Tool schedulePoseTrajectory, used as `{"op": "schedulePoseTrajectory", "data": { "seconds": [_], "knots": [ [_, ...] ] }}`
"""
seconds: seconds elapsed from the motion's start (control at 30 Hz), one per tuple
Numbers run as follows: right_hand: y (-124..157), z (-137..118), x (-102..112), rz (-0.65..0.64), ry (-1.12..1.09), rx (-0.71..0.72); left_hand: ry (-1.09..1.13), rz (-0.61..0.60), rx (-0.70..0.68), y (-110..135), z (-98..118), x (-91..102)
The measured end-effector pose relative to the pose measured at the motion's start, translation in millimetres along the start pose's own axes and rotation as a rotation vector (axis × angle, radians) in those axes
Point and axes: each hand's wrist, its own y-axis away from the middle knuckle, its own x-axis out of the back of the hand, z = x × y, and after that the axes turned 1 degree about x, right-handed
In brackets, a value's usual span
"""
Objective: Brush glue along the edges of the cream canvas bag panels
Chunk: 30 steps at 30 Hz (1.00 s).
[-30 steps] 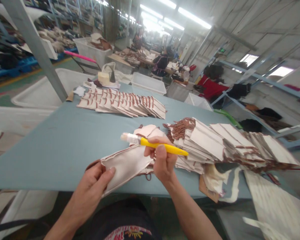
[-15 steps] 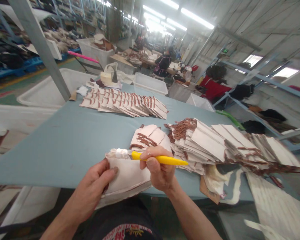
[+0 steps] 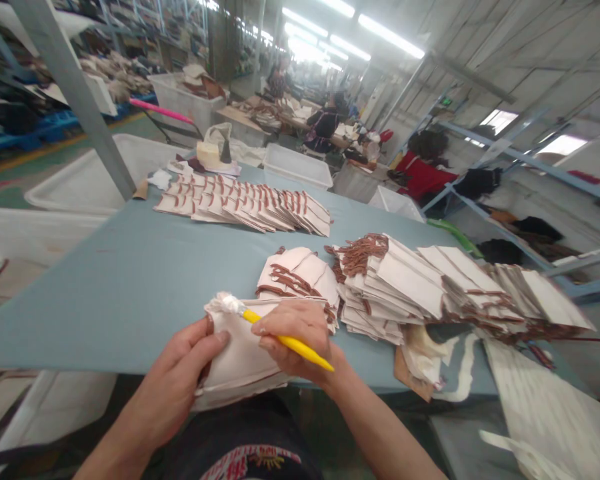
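Observation:
My left hand (image 3: 187, 360) grips the left edge of a cream fabric piece (image 3: 243, 357), thumb on top, at the table's near edge. Between the fingers of my right hand (image 3: 297, 340) is a yellow-handled brush (image 3: 295, 344). Its white tip touches the piece's upper left corner, just beyond my left fingers. Just behind the piece sits a small stack of cream pieces with brown edging (image 3: 300, 275). The underside of the held piece is hidden.
Overlapping cream pieces (image 3: 245, 205) lie across the table's (image 3: 105, 293) far side. Thick piles (image 3: 405, 277) with brown strips stand to the right. White bins (image 3: 297, 167) stand beyond the table, and a grey post (image 3: 80, 93) rises at left. People sit farther back.
The brush has swung from nearly level to slanting, its tip now down on the piece's corner. My right hand has moved left and turned over more.

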Motion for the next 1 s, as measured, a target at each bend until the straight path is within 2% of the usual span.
{"op": "schedulePoseTrajectory", "data": {
  "seconds": [0.2, 0.3, 0.37, 0.57, 0.77, 0.83, 1.0],
  "knots": [
    [7.6, 1.7, 29.4, -0.158, 0.192, 0.068, 0.073, 0.028, 0.046, 3.5, -1.6, -3.5],
    [8.0, -1.7, 37.9, -0.169, 0.237, 0.072, 0.047, 0.022, 0.030, 2.9, -2.7, -3.2],
    [6.7, -6.6, 37.1, -0.158, 0.258, 0.061, -0.033, 0.011, -0.031, 1.3, -2.8, -3.7],
    [2.2, -29.9, 11.9, -0.118, 0.185, -0.037, -0.534, 0.164, -0.469, -0.8, 0.9, -13.1],
    [5.8, -47.4, -12.8, 0.057, 0.043, -0.062, -0.816, 0.179, -0.870, -0.2, -5.4, -8.2],
    [10.9, -51.3, -18.3, 0.156, -0.050, -0.173, -0.941, 0.205, -1.004, -3.6, -11.5, -1.9],
    [15.2, -49.7, -16.2, 0.431, -0.354, -0.718, -1.104, 0.234, -1.187, -13.5, -25.6, 13.5]
  ]
}}
